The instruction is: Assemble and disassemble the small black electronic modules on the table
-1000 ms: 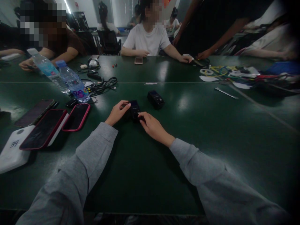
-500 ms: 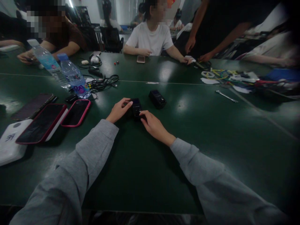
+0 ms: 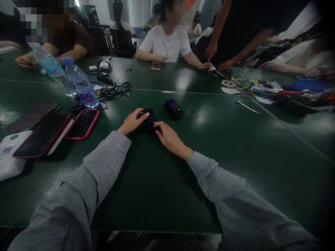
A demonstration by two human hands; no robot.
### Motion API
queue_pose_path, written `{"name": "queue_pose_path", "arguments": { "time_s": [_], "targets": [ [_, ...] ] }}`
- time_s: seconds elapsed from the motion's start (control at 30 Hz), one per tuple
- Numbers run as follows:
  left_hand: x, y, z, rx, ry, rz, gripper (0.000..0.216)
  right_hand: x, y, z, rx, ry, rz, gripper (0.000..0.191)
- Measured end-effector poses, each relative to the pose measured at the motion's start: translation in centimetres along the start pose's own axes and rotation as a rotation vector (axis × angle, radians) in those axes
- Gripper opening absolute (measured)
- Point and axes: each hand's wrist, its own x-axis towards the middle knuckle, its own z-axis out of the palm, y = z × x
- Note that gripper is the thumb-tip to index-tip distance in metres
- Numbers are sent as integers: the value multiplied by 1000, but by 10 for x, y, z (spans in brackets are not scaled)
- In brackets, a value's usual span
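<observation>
Left hand (image 3: 133,122) lays its thumb farther over the black device (image 3: 151,120) than earlier. Head view: device between both hands, on the worktop (image 3: 157,181), near a black box (image 3: 173,109). Left fingers grasp the device's upper side; right hand (image 3: 170,137) touches its lower corner, fingers' closure too dim to tell.

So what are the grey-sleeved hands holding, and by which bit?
The black device between them: left hand at its upper left side, right hand at its lower right corner. Whether gripped or just touched, I can't tell.
</observation>
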Motion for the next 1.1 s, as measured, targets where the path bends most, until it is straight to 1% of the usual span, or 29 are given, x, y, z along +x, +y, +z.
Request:
{"name": "queue_pose_path", "arguments": {
  "time_s": [0.23,0.47,0.77,0.97,1.1],
  "targets": [
    [-1,0,-2,-21,-6,-5,39,-1,-1,-1,-19,-10,3,26],
    [-4,-5,0,-68,5,1,47,-2,1,0,-22,7,-15,27],
    [-2,-1,-2,-22,-20,-5,42,-2,-2,-3,-13,-35,19,28],
    [-2,-1,-2,-49,19,35,58,-2,-3,-3,-8,-33,46,23],
    [-3,2,-2,-70,19,92,61,-1,-5,-4,-24,-11,36,21]
  ]
}}
